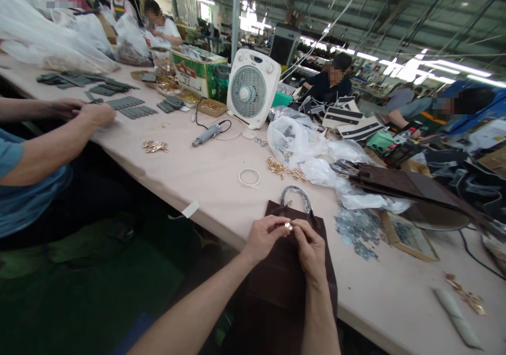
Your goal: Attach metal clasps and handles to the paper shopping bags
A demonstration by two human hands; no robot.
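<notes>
Between the fingertips of both hands is a small gold metal fitting (289,226), too small to tell its exact kind. My left hand (264,237) pinches it from the left, and my right hand (311,247) closes on it from the right. Beneath them a dark brown handbag (272,281) lies over the table's front edge. Its handle (297,189), wrapped in clear plastic, arches up just beyond my fingers. My wrists and forearms hide part of the bag.
A white box fan (253,87) stands farther back, with an electric screwdriver (206,134) to its left. Tape roll (249,177), gold fittings (280,168), grey metal pieces (358,228) and a cardboard tray (409,236) lie around the bag. A co-worker's hands (89,114) handle grey-green strips at left.
</notes>
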